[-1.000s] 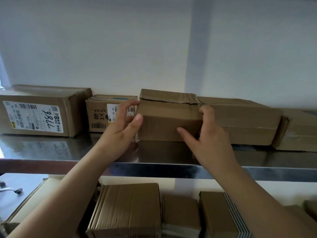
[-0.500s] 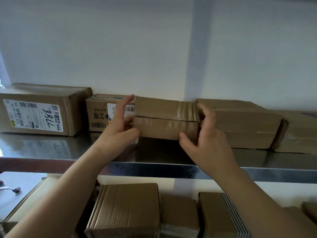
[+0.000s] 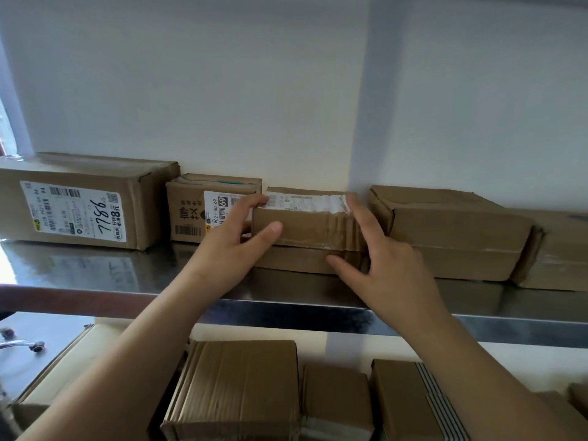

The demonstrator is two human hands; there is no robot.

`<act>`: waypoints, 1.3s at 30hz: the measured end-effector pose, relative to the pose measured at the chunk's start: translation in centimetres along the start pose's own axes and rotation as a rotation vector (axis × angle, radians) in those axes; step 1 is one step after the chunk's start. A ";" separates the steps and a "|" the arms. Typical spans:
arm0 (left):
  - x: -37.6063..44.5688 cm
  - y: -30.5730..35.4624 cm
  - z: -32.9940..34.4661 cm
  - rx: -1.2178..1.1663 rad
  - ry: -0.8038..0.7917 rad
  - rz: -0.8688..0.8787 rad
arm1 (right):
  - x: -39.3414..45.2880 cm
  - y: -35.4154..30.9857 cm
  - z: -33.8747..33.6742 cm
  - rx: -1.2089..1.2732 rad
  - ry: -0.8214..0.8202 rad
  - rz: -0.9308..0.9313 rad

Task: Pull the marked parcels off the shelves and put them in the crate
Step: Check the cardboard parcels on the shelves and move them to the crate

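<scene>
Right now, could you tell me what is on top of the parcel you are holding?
A white label lies on the parcel, with left hand fingers at its corner. Its print is unreadable.

On the shelf before you, the far-left carton (image 3: 79, 202) carries a white shipping label (image 3: 74, 211) with "7786" handwritten in marker and a printed "8". Right of it, the smaller box (image 3: 203, 211) shows a label (image 3: 219, 208) reading "P021-00 69". The label (image 3: 305, 203) atop the middle parcel (image 3: 305, 230) is too blurred to read.

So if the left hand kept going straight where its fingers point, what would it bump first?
The left hand already touches the middle parcel; pushing on, it probably presses into that parcel's left end.
</scene>
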State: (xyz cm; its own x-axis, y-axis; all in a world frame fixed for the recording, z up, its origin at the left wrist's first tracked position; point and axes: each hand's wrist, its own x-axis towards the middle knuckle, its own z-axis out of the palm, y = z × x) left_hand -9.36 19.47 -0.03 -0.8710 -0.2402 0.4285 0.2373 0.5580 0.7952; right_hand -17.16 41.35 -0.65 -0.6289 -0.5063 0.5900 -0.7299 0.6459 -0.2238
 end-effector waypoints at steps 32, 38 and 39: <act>0.1 -0.4 0.6 0.222 0.050 -0.034 | 0.1 0.8 1.5 -0.157 0.070 -0.013; 0.2 -0.4 0.9 0.292 0.035 -0.075 | 0.1 0.7 1.5 -0.262 0.048 -0.023; 0.2 -0.3 1.0 0.312 0.039 -0.074 | 0.1 0.7 1.5 -0.269 0.040 -0.017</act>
State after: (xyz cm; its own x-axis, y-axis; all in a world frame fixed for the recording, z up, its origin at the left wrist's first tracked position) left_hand -10.04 20.02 -0.63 -0.8626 -0.3160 0.3951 0.0253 0.7530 0.6575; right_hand -18.15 40.85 -1.93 -0.6019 -0.4988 0.6236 -0.6394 0.7689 -0.0022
